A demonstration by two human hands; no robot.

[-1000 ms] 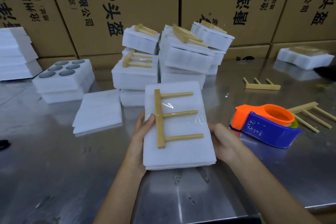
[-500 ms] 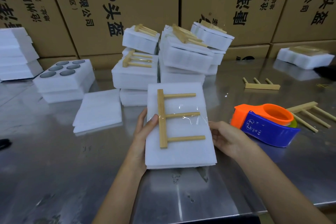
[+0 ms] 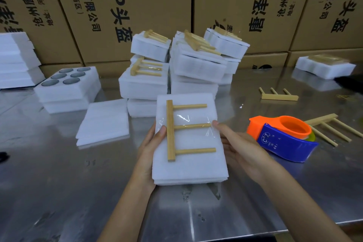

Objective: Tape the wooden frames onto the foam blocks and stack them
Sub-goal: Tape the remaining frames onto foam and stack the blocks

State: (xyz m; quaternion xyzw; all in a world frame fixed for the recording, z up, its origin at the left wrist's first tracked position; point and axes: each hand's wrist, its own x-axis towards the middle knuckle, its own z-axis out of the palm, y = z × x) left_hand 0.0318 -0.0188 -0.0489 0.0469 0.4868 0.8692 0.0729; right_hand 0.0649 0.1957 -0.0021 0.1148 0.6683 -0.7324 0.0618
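Two hands hold one white foam block (image 3: 189,165) above the steel table (image 3: 59,192), near its front edge. Left hand (image 3: 151,149) grips the block's left edge, thumb lying over the top against the spine of the wooden frame (image 3: 170,130); right hand (image 3: 238,149) cups the right edge, thumb on top by the tip of the middle prong — both hands are clamped on the block. On the block's top face lies the frame, a long spine with three prongs pointing right, and a band of clear tape (image 3: 188,124) crosses its middle prong. Just right of the hands sits an orange and blue tape dispenser (image 3: 282,139), with a loose frame (image 3: 332,126) beside it and another loose frame (image 3: 279,95) farther back. Behind the held block rises a stack of finished blocks (image 3: 182,65) with frames taped on top — some tilted. Flat foam sheets (image 3: 104,122) lie to the left, near a foam tray with round holes (image 3: 66,86). Cardboard boxes (image 3: 137,6) line the back.
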